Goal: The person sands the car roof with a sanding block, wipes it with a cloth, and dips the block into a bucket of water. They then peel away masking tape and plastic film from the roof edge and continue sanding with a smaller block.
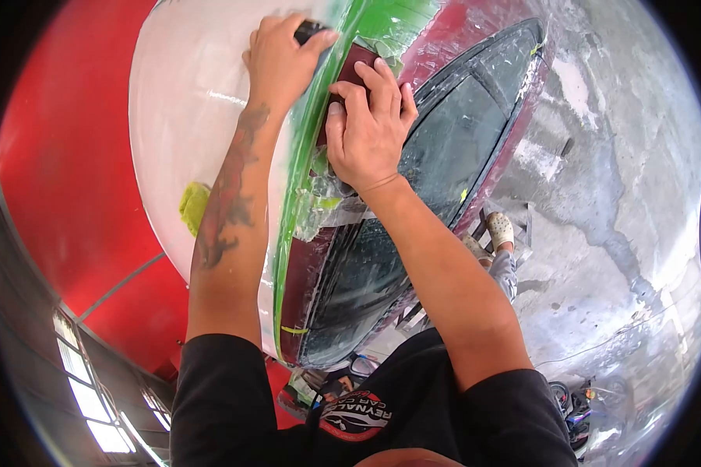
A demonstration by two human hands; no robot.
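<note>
My left hand (282, 58) is closed around a small black block (310, 31) on the pale white car roof (202, 101), near its green edge. My palm covers part of the block, and its underside is hidden. Beside it, my right hand (370, 128) rests on the maroon strip (358, 62) above the side windows. Its fingers are bent and spread, and I see nothing held in it. A glossy green band (296, 202) runs between the roof and that strip. Torn clear film (311, 206) clings just below my right hand.
A yellow-green cloth (195, 206) lies on the roof by my left forearm. Dusty side windows (452, 148) slope away on the right. A foot in a beige clog (500, 229) stands on a dark low stand above the stained concrete floor (584, 233). A red surface (62, 156) fills the left.
</note>
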